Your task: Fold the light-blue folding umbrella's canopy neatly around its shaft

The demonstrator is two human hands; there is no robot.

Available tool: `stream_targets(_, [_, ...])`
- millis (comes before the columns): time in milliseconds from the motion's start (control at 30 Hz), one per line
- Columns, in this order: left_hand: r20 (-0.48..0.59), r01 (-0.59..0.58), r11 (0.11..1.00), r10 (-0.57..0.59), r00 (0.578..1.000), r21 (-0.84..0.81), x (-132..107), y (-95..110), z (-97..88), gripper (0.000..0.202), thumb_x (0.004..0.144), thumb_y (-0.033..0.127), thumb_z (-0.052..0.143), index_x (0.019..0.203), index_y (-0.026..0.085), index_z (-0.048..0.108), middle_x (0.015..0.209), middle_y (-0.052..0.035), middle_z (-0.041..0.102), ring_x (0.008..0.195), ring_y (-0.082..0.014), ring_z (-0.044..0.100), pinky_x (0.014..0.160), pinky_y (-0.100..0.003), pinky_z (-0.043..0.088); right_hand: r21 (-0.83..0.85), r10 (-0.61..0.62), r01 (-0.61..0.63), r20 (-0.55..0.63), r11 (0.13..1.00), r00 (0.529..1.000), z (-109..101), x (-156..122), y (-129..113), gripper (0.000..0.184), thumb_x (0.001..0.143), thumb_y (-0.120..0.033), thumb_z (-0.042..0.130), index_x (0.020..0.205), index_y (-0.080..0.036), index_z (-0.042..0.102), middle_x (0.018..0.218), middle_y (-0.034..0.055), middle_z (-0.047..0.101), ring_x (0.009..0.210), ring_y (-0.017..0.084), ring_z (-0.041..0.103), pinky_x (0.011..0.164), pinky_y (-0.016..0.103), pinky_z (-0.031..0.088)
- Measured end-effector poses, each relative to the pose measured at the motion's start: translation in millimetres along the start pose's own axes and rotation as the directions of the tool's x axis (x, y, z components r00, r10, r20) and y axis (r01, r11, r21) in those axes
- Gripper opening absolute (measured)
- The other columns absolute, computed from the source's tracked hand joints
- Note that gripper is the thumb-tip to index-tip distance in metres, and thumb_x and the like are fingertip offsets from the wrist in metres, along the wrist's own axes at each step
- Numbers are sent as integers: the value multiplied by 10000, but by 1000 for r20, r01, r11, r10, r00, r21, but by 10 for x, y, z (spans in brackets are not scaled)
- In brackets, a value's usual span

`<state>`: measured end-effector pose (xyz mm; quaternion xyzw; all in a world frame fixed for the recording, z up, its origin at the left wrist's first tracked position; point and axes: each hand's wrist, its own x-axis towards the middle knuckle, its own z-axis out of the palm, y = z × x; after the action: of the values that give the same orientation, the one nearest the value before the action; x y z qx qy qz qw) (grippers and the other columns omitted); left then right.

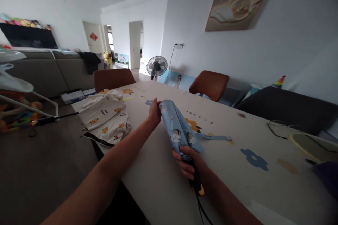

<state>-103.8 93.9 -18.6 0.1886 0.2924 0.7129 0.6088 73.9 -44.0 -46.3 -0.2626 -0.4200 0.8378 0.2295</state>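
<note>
A light blue folding umbrella (pixel 171 121) with white cartoon prints slants across the middle, its folds gathered but a flap hanging loose on the right. My right hand (pixel 188 163) is closed around its lower end, at the black handle (pixel 196 184) with a yellow tip and a dark cord. At the far end, my left hand (pixel 155 111) grips the umbrella with the thumb up; its other fingers are partly hidden. The light blue strap (pixel 215 137) lies stretched out to the right over the table.
A cream umbrella (pixel 104 119) with orange prints lies loosely bunched at the left edge of the white table (pixel 155 179). Brown chairs (pixel 210 85) and a fan (pixel 156 66) stand beyond. On the right lie a thin dark frame (pixel 277 132) and a round yellow-rimmed object (pixel 311 149).
</note>
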Motion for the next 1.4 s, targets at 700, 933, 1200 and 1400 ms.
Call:
stream_targets(700, [243, -85, 983, 43, 969, 165, -166, -108, 90, 193, 729, 354, 630, 769, 172, 580, 715, 2, 561, 632, -91, 510, 598, -206, 403, -64, -90, 81, -146, 995, 985, 81, -66, -141, 334, 732, -478, 537, 620, -166, 495, 382, -86, 351, 243, 34, 294, 262, 153, 285])
stream_targets(933, [34, -166, 911, 165, 986, 379, -105, -137, 20, 90, 699, 111, 551, 737, 168, 609, 751, -10, 582, 702, -103, 515, 689, -215, 394, -443, -210, -109, -610, 890, 764, 334, 37, -25, 333, 769, -357, 551, 504, -172, 468, 355, -27, 466, 281, 102, 460, 305, 208, 373])
stream_targets(1200, [273, -358, 695, 236, 933, 623, -349, -104, 304, 216, 642, 15, 570, 676, 202, 673, 782, -23, 639, 935, -186, 549, 949, -271, 349, -270, 14, -187, -535, 944, 845, 237, 51, -107, 231, 756, -317, 587, 593, -180, 496, 358, -26, 469, 271, 125, 454, 297, 254, 420])
stream_targets(1400, [523, -322, 604, -187, 831, 729, -245, -304, 702, 362, 527, -117, 466, 535, 218, 604, 730, -4, 663, 1106, -192, 495, 1074, -368, 176, -308, -23, -145, -482, 940, 876, 197, 34, -100, 219, 714, -320, 626, 590, -180, 511, 368, -9, 499, 280, 141, 483, 275, 250, 414])
